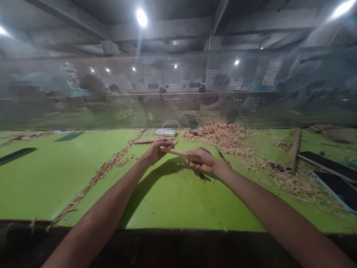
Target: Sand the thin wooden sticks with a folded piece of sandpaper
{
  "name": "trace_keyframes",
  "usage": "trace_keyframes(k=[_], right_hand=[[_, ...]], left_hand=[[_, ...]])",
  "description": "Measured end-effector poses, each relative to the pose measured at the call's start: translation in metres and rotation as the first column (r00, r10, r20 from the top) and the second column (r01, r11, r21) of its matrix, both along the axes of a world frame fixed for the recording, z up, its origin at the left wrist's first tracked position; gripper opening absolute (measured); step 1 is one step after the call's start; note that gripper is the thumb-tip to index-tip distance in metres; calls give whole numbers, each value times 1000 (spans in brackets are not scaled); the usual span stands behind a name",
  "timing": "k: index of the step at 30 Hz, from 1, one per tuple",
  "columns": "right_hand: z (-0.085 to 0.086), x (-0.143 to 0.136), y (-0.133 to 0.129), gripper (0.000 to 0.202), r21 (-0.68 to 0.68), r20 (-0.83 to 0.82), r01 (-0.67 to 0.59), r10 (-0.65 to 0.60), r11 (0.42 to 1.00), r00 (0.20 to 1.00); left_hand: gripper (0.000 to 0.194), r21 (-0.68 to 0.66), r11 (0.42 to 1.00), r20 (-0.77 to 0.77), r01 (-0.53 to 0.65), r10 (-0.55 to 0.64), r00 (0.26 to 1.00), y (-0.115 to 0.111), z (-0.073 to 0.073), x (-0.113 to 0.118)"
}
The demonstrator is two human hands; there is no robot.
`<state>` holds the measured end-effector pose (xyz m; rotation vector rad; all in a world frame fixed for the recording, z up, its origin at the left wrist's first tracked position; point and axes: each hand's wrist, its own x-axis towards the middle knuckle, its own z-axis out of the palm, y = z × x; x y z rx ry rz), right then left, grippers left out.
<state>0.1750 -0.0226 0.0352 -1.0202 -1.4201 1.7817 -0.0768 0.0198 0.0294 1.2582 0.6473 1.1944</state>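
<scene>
A slim pale wooden stick [180, 152] spans the gap between my hands, above the green tabletop [173, 201]. My left hand [158, 150] is closed around its left end. Around the right end my right hand [203, 160] is closed too, and its fingers cover that part. Just behind the right hand lie a dark flat object [205, 149], partly hidden, and a thin dark tool [223, 158]. Beyond the left hand rests another flat wooden strip [142, 142].
A heap of curly wood shavings [217, 134] lies at the back; more trail along both sides. Behind stands a perforated metal screen [173, 82], with people dimly visible. Two phones [331, 165] and a wooden piece [294, 149] lie right, a white power strip [166, 132] at back.
</scene>
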Motion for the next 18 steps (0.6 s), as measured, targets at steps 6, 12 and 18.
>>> trace_keyframes(k=[6, 12, 18], right_hand=[[-5, -2, -1, 8, 23, 198, -137, 130, 990, 971], [-13, -6, 5, 13, 357, 457, 86, -254, 930, 853], [-26, -2, 13, 23, 634, 530, -6, -429, 773, 732]], left_hand=[[13, 48, 999, -31, 15, -14, 999, 7, -8, -3], [12, -49, 999, -57, -3, 0, 998, 10, -15, 0], [10, -119, 993, -45, 7, -13, 999, 10, -17, -1]])
